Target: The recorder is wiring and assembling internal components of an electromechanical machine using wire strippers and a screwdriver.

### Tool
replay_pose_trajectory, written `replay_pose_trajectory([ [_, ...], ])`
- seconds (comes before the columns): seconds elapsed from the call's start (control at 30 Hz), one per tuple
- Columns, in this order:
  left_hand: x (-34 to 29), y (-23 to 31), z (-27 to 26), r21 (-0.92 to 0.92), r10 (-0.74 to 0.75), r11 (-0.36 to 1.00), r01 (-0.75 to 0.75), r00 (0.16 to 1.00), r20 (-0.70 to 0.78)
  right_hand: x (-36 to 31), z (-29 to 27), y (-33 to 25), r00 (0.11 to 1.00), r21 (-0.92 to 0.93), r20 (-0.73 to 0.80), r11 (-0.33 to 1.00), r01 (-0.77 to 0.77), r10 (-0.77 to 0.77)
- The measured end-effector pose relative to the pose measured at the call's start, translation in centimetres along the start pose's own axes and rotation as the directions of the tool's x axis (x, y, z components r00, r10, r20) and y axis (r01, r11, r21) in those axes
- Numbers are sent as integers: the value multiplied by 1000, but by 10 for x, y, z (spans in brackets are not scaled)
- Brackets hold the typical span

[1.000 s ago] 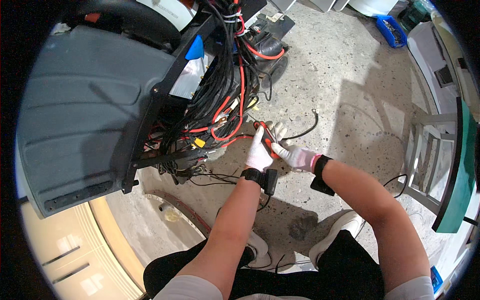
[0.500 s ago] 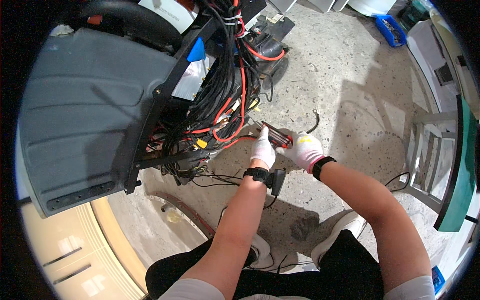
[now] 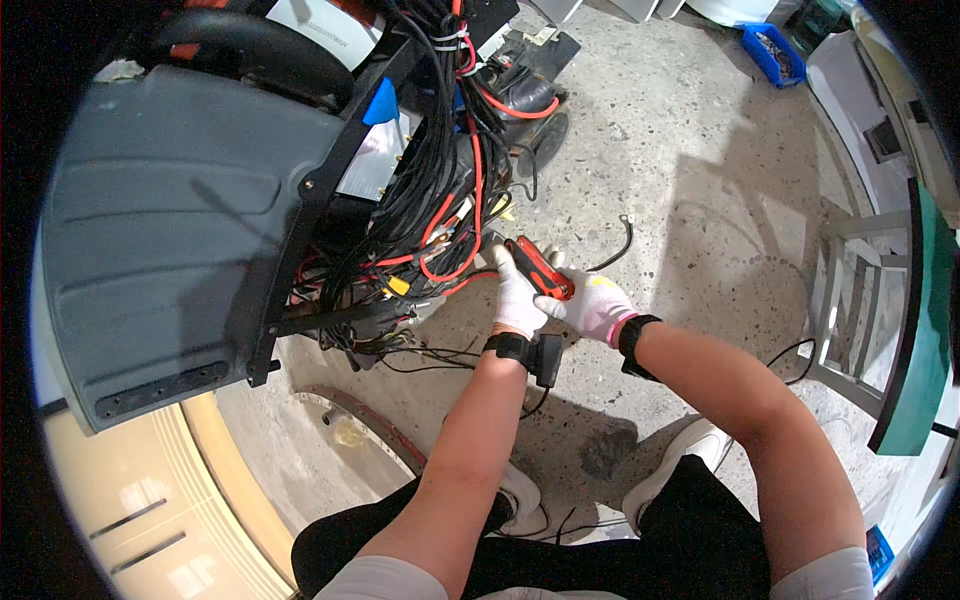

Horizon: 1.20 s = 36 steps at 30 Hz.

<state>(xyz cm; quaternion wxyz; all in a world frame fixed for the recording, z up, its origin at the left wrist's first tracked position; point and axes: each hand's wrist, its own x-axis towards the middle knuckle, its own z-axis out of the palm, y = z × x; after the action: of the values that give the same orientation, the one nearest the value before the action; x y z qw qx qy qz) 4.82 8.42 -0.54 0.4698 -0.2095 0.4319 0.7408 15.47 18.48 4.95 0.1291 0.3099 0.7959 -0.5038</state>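
Note:
Both my hands wear white gloves and meet over the floor, just right of a big bundle of wires. My left hand (image 3: 518, 295) is closed round a red-and-black hand tool (image 3: 540, 268) with two long handles, like pliers; its jaws are hard to make out. My right hand (image 3: 592, 300) grips the tool's near end, thumb on top. A short black cable (image 3: 629, 240) with a metal lug on its end comes out beyond my right hand; whether its other end is held is hidden. A red cable (image 3: 470, 284) runs from the bundle toward my left hand.
The black and red wire bundle (image 3: 430, 190) spills from a vehicle with a dark grey panel (image 3: 180, 220) on the left. A cream body panel (image 3: 150, 500) lies lower left. To the right stands a grey frame (image 3: 850, 300) with a green top (image 3: 915, 330). A blue bin (image 3: 773, 55) holds small parts.
The tool has turned in my hands, so more of its red side shows. Both hands have shifted slightly left, and the lugged cable has moved a little with them.

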Motion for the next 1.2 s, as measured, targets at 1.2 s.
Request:
replay_pose_trajectory([
  [1.2,58,8,-6,37,143,990,-138,952,-270,15,-19,19,996,-243,14,966,91,-91],
])
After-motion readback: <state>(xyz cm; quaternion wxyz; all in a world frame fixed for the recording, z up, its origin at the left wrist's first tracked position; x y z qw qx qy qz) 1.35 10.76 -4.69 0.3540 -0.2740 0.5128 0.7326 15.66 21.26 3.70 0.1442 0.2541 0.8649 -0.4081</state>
